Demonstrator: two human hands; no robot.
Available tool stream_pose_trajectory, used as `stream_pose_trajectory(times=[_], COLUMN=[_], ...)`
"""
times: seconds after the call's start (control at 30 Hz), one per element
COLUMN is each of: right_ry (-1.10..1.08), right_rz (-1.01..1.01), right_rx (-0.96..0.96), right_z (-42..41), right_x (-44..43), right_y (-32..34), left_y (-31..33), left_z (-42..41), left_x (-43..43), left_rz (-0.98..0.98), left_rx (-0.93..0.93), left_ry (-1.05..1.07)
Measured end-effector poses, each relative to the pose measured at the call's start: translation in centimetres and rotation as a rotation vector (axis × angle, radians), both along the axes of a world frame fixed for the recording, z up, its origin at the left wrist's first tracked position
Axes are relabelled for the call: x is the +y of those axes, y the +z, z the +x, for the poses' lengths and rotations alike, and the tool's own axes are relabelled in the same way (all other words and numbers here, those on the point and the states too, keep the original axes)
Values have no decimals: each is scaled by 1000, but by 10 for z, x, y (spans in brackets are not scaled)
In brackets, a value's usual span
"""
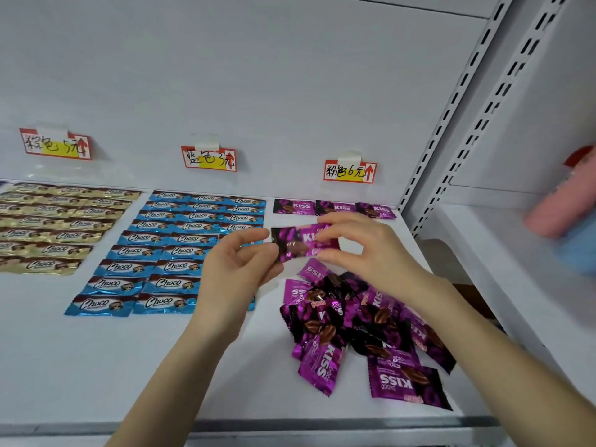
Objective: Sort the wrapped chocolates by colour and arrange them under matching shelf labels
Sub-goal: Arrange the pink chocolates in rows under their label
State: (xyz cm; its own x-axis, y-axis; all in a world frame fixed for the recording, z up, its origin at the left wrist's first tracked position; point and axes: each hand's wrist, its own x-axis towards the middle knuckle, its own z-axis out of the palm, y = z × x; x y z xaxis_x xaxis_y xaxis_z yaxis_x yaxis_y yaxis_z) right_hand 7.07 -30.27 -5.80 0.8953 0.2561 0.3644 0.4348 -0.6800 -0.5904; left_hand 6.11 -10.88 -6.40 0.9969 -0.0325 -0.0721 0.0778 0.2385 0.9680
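At centre frame the left hand (238,269) and right hand (361,243) pinch the two ends of one glossy purple foil "KISS" chocolate (303,241) above the white shelf (96,366). A loose crinkled KISS pile (361,324) lies lower right, three placed KISS wrappers (333,207) under the "6元" label (350,171). Blue "Choco" rows (180,246) sit centre-left, gold Choco rows (54,227) at far left.

No sleeves, gloves, rings, watches or bands are seen on either limb: left hand (240,266) and right hand (371,243) are bare, forearms uncovered to the frame edge, nails kept short and unpainted.
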Motion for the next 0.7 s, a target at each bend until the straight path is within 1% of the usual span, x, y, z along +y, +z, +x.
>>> stream_pose_trajectory(times=[0.1,0.17,0.23,0.27,0.3,0.37,0.47,0.53,0.7], right_ry=[-128,-157,-137,-127,-121,-132,-116,-86,-70], right_rz=[44,-50,-189,-248,-297,-364,-402,-409,-399], right_rx=[98,145,177,179,171,127,78,74,89], right_z=[33,54,69,74,78,81,83,86,96], right_x=[-7,-9,-6,-4,-2,-2,-1,0,1], right_y=[-12,-24,-35,-40,-44,-50,-54,-55,-48], left_y=[-19,-30,-38,-41,-41,-43,-43,-44,-48], left_z=[-7,-16,-22,-24,-26,-27,-26,-25,-24], left_x=[1,1,-1,-2,-3,-4,-3,-2,-2], left_rz=[369,637,859,931,980,1032,1011,977,966], left_rx=[-234,-484,-701,-748,-757,-731,-672,-651,-656], left_ry=[36,-4,-132,-216,-283,-362,-407,-418,-395])
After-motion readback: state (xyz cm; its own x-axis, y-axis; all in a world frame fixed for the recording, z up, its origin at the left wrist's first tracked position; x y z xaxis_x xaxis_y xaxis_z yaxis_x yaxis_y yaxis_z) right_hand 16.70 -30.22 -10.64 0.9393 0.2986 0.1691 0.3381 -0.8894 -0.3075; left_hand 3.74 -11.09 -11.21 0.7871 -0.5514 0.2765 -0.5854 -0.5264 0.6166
